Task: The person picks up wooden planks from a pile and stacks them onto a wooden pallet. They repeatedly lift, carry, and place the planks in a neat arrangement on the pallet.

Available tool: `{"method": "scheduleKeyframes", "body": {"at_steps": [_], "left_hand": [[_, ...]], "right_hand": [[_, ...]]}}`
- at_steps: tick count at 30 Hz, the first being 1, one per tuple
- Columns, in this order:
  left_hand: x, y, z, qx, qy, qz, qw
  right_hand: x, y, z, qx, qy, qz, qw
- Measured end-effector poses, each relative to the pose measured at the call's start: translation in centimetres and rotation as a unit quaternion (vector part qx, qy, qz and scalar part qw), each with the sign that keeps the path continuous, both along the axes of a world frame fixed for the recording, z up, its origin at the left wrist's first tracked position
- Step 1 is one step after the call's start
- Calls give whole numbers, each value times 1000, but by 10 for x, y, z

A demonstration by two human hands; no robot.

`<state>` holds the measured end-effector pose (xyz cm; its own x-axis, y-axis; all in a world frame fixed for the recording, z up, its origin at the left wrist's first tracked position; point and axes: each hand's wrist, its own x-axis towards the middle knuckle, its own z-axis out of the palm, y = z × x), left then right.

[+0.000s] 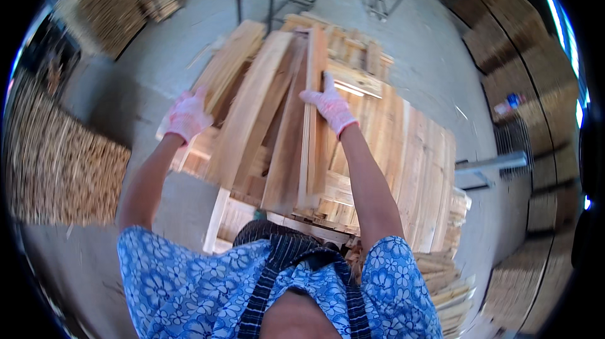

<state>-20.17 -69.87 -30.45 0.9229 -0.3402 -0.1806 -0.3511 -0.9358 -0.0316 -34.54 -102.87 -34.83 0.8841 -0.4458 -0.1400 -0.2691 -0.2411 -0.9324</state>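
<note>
The upright plank [313, 118] stands on edge atop the stack of boards [391, 150], its long axis running from 12 to 6 o'clock, straight away from the person. The right hand [329, 107] clasps its far part from the 3 o'clock side. The left hand [186, 117], at 9 o'clock and well apart, curls over the outer plank [230, 64].

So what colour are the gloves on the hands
White with pink speckles, on both the left hand and right hand; seen in the head view.
</note>
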Motion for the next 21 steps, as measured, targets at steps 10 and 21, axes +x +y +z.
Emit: {"method": "scheduleKeyframes", "body": {"at_steps": [10, 21], "left_hand": [[57, -3, -7, -235, 33, -46, 970], [-175, 54, 47, -592, 57, 92, 799]], "right_hand": [[-166, -93, 79, -349, 273, 181, 878], [-181, -243, -12, -469, 250, 215, 820]]}}
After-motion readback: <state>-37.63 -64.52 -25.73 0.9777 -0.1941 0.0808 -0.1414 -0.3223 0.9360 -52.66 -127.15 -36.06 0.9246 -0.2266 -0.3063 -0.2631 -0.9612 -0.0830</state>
